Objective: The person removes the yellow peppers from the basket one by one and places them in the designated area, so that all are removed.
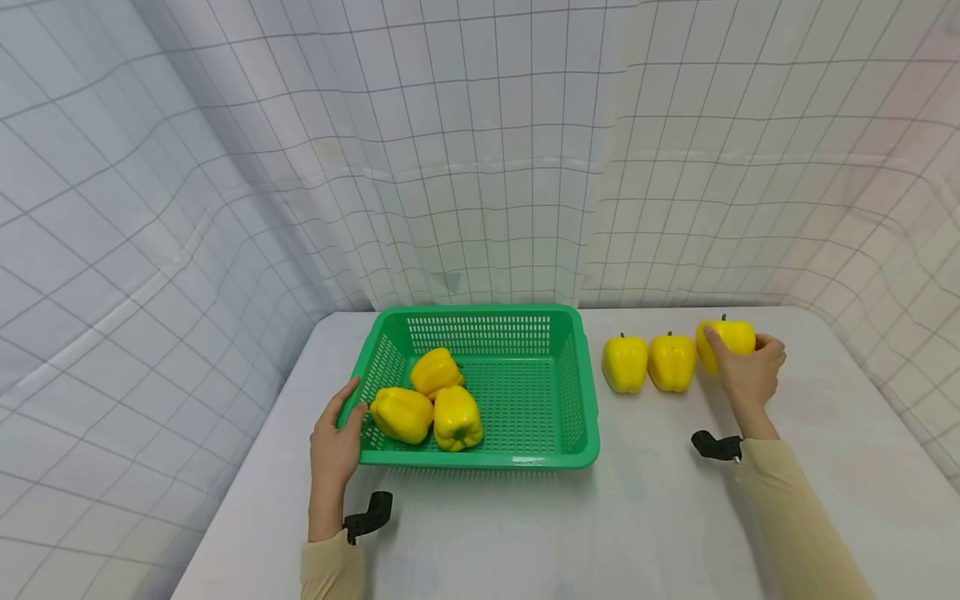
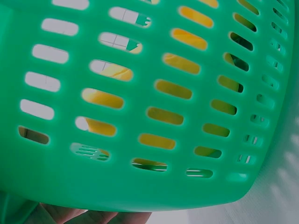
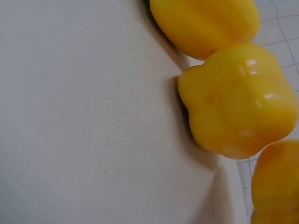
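A green plastic basket [image 1: 577,457] stands on the white table and holds three yellow bell peppers [image 1: 436,372] in its left half. My left hand [image 1: 335,442] grips its left rim, the thumb over the edge. In the left wrist view the slotted side wall [image 2: 135,105] fills most of the picture, with fingers [image 2: 96,217] showing along the bottom. At the far right, my right hand [image 1: 752,379] holds a yellow bell pepper [image 1: 735,336] between thumb and fingers, its stem upward. Beside it two more peppers [image 1: 625,364] stand upright. The right wrist view shows peppers [image 3: 238,100] but no hand.
White cloth walls with a grid pattern [image 1: 480,183] rise behind the table and on both sides. The white tabletop [image 1: 487,533] extends in front of the basket. A black wrist mount [image 1: 716,446] sits on the right wrist, and another [image 1: 369,515] on the left.
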The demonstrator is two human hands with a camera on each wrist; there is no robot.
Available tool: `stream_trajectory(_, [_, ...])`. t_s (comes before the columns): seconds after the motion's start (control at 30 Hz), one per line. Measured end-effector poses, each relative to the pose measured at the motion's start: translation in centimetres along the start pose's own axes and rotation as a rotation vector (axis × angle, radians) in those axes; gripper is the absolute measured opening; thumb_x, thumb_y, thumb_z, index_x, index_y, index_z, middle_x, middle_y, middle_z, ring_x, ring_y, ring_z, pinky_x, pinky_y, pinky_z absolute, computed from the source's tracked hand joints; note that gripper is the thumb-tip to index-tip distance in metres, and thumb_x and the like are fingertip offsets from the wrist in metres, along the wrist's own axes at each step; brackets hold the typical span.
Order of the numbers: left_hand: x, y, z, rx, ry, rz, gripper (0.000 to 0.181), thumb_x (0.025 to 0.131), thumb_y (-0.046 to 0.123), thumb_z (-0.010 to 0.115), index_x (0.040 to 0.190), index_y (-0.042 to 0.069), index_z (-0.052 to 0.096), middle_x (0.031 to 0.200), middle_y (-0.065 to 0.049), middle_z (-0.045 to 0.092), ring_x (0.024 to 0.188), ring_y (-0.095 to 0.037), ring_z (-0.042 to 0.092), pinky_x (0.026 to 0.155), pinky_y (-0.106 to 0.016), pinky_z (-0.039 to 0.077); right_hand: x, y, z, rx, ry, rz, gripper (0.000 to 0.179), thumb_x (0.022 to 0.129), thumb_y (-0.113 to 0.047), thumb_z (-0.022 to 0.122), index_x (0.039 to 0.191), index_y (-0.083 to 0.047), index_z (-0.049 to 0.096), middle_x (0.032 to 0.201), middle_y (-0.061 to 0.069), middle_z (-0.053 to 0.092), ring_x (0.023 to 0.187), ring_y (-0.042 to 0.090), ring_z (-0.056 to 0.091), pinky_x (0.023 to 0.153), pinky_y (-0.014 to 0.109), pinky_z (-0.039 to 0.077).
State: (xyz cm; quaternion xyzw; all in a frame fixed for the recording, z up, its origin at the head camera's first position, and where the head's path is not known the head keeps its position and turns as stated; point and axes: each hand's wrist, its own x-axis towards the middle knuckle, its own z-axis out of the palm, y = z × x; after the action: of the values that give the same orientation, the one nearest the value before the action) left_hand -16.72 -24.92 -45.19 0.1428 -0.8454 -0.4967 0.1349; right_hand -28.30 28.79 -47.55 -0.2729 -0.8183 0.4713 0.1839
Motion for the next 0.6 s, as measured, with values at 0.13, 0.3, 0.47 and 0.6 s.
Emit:
stream_trajectory(0.13, [0.0,0.0,0.0,0.003,0.003,-0.001,0.044,0.099,0.032,0.048,0.143,0.023,0.046,0.146,-0.010,0.039,0.119,-0.029,0.043,0.088,-0.047,0.037,0.0,0.6,0.0,-0.014,-0.050,0.022,0.095,0.079,-0.065,0.059,0.138,0.001,0.026,0.134,0.023,0.031,0.116,0.039,0.038,0.094,0.049,0.029])
stream_trajectory(0.3, [0.0,0.1,0.0,0.011,0.007,-0.005,0.044,0.099,0.031,0.048,0.142,0.023,0.046,0.145,-0.010,0.040,0.110,-0.028,0.047,0.082,-0.043,0.038,0.3,1.2,0.0,-0.032,-0.084,0.042,0.098,0.079,-0.067,0.057,0.140,0.002,0.023,0.136,0.025,0.030,0.119,0.039,0.037,0.095,0.050,0.029])
stream_trajectory(0.47, [0.0,0.1,0.0,0.023,0.011,-0.006,0.044,0.099,0.031,0.048,0.142,0.023,0.046,0.145,-0.010,0.041,0.100,-0.028,0.049,0.076,-0.039,0.038,0.4,1.5,0.2,-0.049,-0.113,0.055,0.101,0.078,-0.070,0.056,0.141,0.002,0.021,0.137,0.026,0.028,0.120,0.041,0.036,0.096,0.053,0.028])
stream_trajectory(0.6, [0.0,0.0,0.0,0.021,0.009,-0.007,0.044,0.099,0.031,0.048,0.142,0.023,0.047,0.145,-0.010,0.041,0.101,-0.028,0.049,0.076,-0.039,0.038,0.4,1.6,0.3,-0.056,-0.133,0.061,0.103,0.078,-0.071,0.055,0.142,0.001,0.020,0.138,0.027,0.027,0.121,0.042,0.035,0.096,0.054,0.027])
